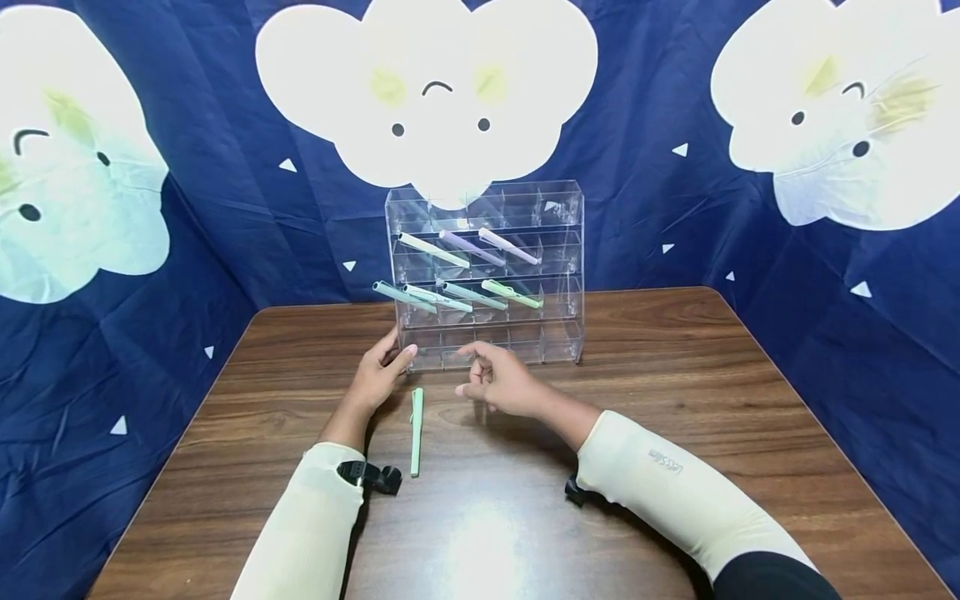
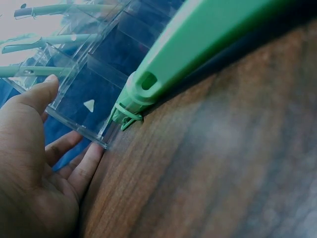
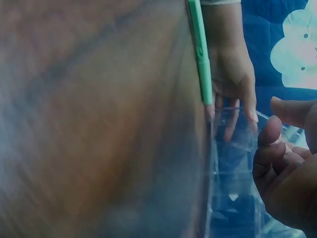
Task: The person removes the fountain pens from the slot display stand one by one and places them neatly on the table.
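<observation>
A clear acrylic pen rack (image 1: 561, 296) stands on the table with several pastel pens slanting from its two middle tiers. My left hand (image 1: 377, 372) rests at the rack's lower left corner, its thumb in front and its fingers along the side, as the left wrist view (image 2: 44, 148) also shows. In front of the rack lies a light green pen (image 1: 416, 433), its clip end towards the rack and close to my left hand. My right hand (image 1: 506, 382) hovers before the lowest tier, index finger reaching left, other fingers bent, nothing held.
The wooden table (image 1: 255, 433) extends around the rack on both sides. A blue curtain (image 1: 637, 242) with white clouds hangs behind and beside it. Black straps with cameras sit on both wrists, the left camera (image 1: 386, 480) near the loose pen.
</observation>
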Action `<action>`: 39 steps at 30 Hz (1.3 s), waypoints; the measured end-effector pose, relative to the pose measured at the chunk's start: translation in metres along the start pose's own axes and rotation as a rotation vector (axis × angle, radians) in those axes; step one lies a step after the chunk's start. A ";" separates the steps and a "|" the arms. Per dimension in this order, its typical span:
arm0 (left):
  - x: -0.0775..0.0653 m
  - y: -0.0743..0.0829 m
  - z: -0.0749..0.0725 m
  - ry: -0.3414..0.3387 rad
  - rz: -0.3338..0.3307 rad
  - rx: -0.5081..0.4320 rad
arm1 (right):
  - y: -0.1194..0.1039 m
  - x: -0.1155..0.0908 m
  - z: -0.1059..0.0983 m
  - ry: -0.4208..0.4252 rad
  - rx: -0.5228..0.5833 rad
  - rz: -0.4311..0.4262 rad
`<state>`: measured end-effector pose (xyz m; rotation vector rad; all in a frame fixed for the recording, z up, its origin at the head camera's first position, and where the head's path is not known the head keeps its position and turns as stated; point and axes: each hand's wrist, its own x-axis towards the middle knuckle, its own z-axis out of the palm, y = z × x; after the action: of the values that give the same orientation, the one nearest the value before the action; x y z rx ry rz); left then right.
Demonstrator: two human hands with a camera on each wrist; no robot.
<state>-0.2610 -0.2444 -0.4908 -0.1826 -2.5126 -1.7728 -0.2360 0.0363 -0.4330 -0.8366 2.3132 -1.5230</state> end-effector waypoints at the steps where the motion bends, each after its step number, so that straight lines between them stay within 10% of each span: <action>1: 0.000 0.000 0.000 0.001 -0.003 0.001 | -0.001 0.000 -0.003 0.017 -0.003 -0.007; 20: 0.000 -0.005 -0.001 0.010 0.003 0.003 | -0.014 0.013 -0.033 0.562 -0.120 -0.048; 39: 0.001 -0.003 -0.002 0.000 0.008 -0.005 | 0.001 0.031 -0.059 0.632 -0.344 0.007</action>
<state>-0.2620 -0.2470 -0.4933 -0.1929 -2.5042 -1.7757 -0.2905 0.0631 -0.4054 -0.4438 3.0881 -1.5756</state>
